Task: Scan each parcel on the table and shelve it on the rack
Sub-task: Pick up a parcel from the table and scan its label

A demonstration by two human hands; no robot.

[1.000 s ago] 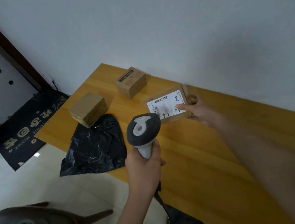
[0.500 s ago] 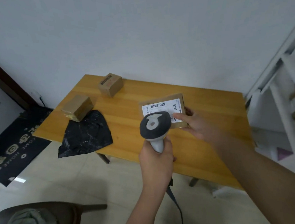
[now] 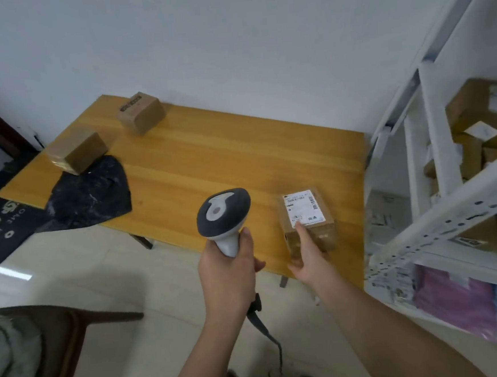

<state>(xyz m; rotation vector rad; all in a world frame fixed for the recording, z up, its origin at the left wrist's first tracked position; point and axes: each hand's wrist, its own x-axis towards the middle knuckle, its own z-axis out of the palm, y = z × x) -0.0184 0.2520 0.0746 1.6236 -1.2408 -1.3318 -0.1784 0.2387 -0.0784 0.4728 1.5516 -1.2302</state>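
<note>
Head view: right hand still grips labelled parcel, now lower near rack; left hand clenches scanner.

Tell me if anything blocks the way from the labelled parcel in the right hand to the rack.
Nothing visible does. The right hand holds the labelled parcel over the table's right end, and the white rack stands just beyond that end, with only open space between. Its shelves already hold cardboard boxes, so free room there is unclear.
</note>
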